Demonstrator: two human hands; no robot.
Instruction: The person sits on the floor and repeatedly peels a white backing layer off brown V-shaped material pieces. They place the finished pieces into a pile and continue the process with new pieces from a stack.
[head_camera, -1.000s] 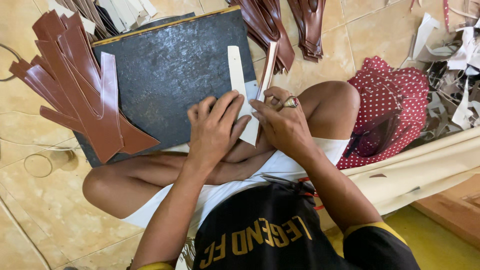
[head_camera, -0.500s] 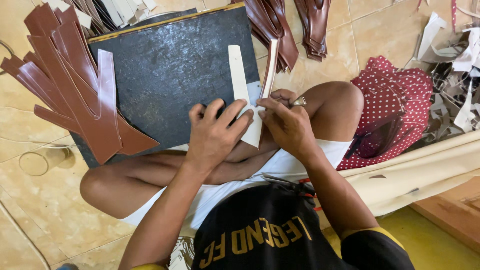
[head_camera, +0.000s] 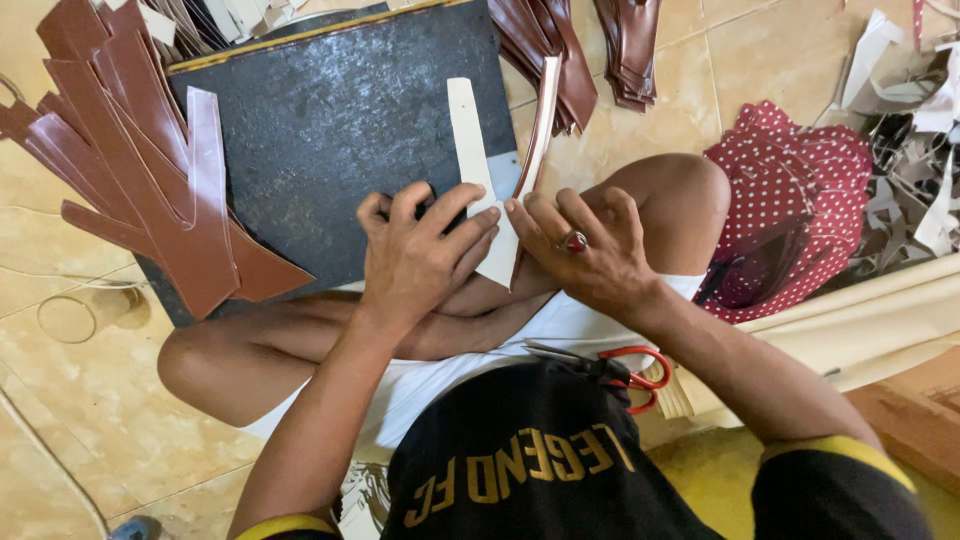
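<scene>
Both hands pinch a pale strip (head_camera: 470, 140) at its near end, left hand (head_camera: 415, 255) and right hand (head_camera: 585, 250) almost touching. The strip runs far over the dark board's (head_camera: 320, 130) right edge. Brown pieces (head_camera: 150, 190) crowd the left edge; scissors (head_camera: 625, 375) probably lie near the lap.

The brown strips (head_camera: 150, 190) look like shiny, smooth leather. The dark board (head_camera: 330, 150) is dull and scuffed. The pale strip (head_camera: 470, 140) looks matt, like card. The floor (head_camera: 80, 400) is glossy tile. The red spotted cloth (head_camera: 800, 190) looks soft.
</scene>
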